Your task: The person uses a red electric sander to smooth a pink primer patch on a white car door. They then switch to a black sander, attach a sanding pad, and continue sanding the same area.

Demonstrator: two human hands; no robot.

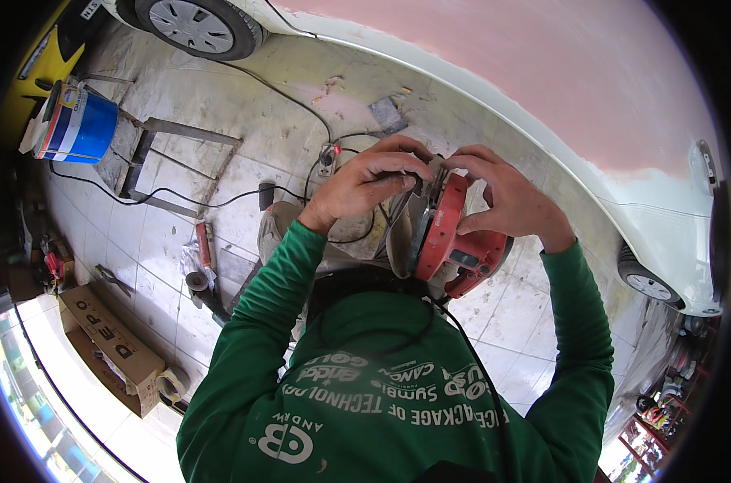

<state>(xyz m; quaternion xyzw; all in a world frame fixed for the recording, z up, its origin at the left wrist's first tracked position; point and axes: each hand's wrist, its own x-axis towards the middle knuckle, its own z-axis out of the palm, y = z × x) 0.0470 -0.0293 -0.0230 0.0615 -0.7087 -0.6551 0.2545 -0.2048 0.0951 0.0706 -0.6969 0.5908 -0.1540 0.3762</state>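
A red electric sander [439, 229] is propped on its side at my lap, its flat base turned to the left. Against that base stands a tan sheet [399, 245] that looks like sandpaper, bowed slightly away from it. The bent fingers of my left hand [373, 179] close on the far end of the base, by its clamp; what exactly lies under the fingertips is hidden. My right hand [517, 197] grips the sander from the right, fingertips at the same far end and thumb on the red body. The sander's black cord [470, 342] runs over my green top.
Ahead and right is a car side [542, 88] with pink filler. A power strip [327, 161] with cables and a grey sheet [388, 115] lie on the tiles. Leftward are a metal frame [192, 129], a blue bucket [83, 125], a red-handled tool [203, 243] and a cardboard box [111, 346].
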